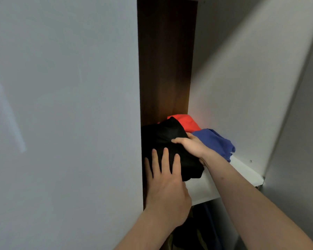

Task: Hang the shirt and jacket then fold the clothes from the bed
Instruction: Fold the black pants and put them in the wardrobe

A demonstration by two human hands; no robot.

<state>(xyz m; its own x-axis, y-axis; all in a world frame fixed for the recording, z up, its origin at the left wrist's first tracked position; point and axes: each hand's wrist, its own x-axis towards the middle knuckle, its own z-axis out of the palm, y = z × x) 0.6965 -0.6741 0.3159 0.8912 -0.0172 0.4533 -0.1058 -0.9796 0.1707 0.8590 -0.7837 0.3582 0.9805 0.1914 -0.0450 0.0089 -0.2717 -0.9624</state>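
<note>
Left hand (165,179): flat, fingers straight and slightly spread, pressed palm-down on near left part of folded black fabric garment (167,141). Nothing gripped.

Right hand (191,146): on right side of same garment, just beyond and right of left hand. Thumb extended across top of fabric; remaining fingers curled around right edge, mostly hidden behind fabric. Garment gripped.

Folded black fabric garment: resting on white flat shelf (242,170) inside wardrobe, under both hands, near corner overhanging toward shelf front edge.

Folded red fabric garment (185,121): on same shelf, directly beyond right hand, partly covered by black garment, touching it.

Crumpled blue fabric garment (215,141): on shelf immediately right of right hand, touching red garment, loose edge hanging toward shelf surface.

Dark brown wooden back panel (165,60): upright beyond both hands, behind garments.

Pale grey wardrobe door (61,105): upright, left of left hand, covering left part of shelf.

White inner side wall (242,78): right of right hand.

Dark clothing below shelf (197,231): beneath both forearms, details not discernible.
</note>
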